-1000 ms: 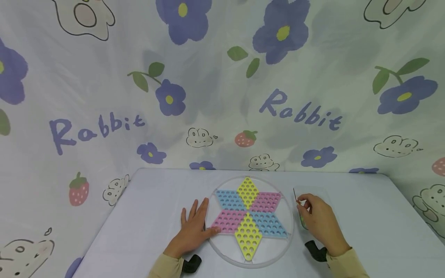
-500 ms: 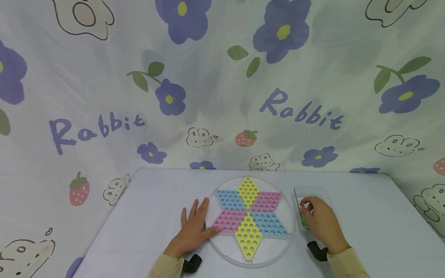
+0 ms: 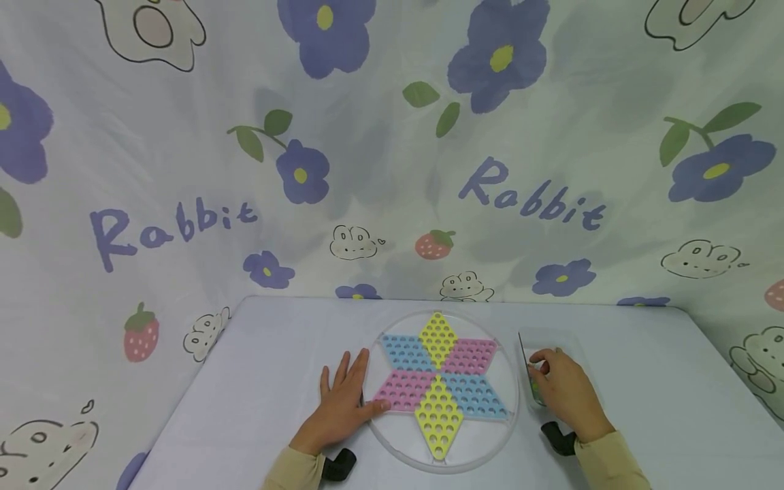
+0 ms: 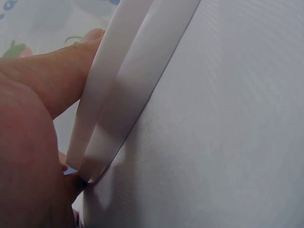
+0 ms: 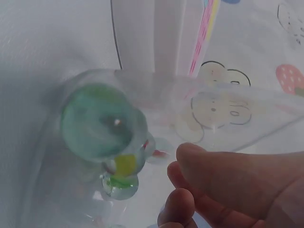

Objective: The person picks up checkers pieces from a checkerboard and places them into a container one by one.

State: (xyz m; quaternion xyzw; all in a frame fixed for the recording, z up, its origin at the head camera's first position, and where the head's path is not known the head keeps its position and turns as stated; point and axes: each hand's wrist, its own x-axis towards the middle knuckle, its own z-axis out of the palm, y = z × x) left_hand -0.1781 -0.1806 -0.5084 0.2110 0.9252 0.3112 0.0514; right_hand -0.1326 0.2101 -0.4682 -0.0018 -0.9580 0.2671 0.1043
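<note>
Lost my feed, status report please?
Left hand flat, steadying checkers board. Right hand reaching into clear box of marbles; nothing held. No obstruction.

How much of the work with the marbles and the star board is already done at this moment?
Nothing is placed: every hole visible on the star board is empty. In hand: the left hand lies flat against the board's clear round rim, and the right hand reaches into the clear box, fingertips near the glass marbles but gripping none. All the holes are still unfilled.
</note>
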